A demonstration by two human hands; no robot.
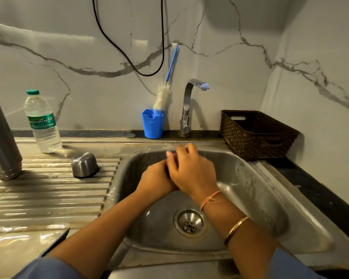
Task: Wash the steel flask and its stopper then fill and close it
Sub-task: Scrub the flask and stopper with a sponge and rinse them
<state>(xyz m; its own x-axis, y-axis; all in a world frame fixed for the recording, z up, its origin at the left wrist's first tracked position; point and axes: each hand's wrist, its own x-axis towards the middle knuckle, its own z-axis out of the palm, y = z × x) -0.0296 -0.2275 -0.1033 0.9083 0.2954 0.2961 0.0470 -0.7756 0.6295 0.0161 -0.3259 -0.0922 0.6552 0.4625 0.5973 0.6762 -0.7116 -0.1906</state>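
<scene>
Left hand [156, 178]: over the sink basin [250, 184]; fingers curled round a small dark thing [167, 170], of which only a sliver shows between the two hands; what it is cannot be told
Right hand [191, 170]: laid over the left from the right, touching it; fingers bent across the top; whether it grips the dark thing or only covers it cannot be told; thread band and a gold bangle on that wrist
Steel flask [0, 137]: standing on the ribbed drainboard [48, 194] at the far left; upper part cut by the frame edge; well apart from both hands
Steel cap [84, 165]: dome up, dark rim down, on the drainboard between flask and basin
Water bottle [42, 121]: clear plastic, green cap on; upright behind the cap
Tap [189, 105]: behind the basin; no stream visible
Blue cup [153, 123]: just left of the tap; a bottle brush [162, 97] stands in it, leaning on the wall
Basket [256, 133]: brown, woven look; on the counter right of the tap
Drain [189, 223]: below the right wrist
</scene>
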